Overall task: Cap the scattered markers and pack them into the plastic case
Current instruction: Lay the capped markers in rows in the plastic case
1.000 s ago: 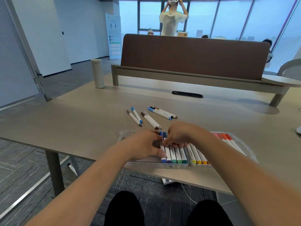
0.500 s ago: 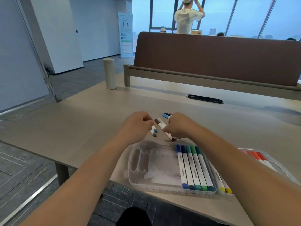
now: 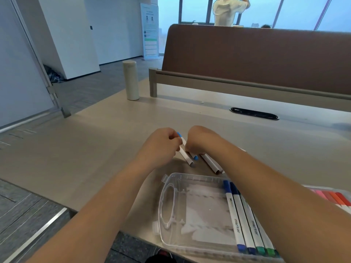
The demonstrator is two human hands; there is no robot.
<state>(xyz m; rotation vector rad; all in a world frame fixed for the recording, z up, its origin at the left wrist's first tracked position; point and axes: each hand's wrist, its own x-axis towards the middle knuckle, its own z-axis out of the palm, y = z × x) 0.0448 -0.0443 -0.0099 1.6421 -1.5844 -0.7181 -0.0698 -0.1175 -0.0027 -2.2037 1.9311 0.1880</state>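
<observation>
- At the middle of the pale beige table [image 3: 95, 149]: two bare hands close together, knuckles up, fingers curled
- Between them, a white marker with a light-blue cap [image 3: 180, 138], tilted, cap pointing far and left
- Pinched near the cap by thumb and fingertips of the left hand [image 3: 161, 147]; gripped a little lower by the curled fingers of the right hand [image 3: 197, 141]
- Just near of the hands, flat on the table: a white grey-ended marker [image 3: 188, 160], far end hidden behind the left hand, so cannot tell whether held too
- Right beside it, a light-blue tip [image 3: 195, 158] poking out below the right hand; cannot tell which marker's end
- Further right, two white brown-ended markers [image 3: 210, 165] side by side, far ends under the right wrist
- Nearer, at the table's near edge: the clear plastic case [image 3: 190, 176], lying open, moulded handle on the left
- In its right part, a row of capped white markers [image 3: 245, 221] lying parallel; two blue and two green in view, the others hidden by the right forearm
- Beyond that forearm, far right: pink, orange and red markers [image 3: 334, 198] in a second clear tray
- Far left on the table, a cream cylindrical bottle [image 3: 130, 80], upright
- Along the far edge, a brown divider panel [image 3: 247, 54]; just in front, a black oval cable slot [image 3: 254, 113]
- Behind the panel, by the windows, a person in a white shirt [image 3: 229, 12], arms raised
</observation>
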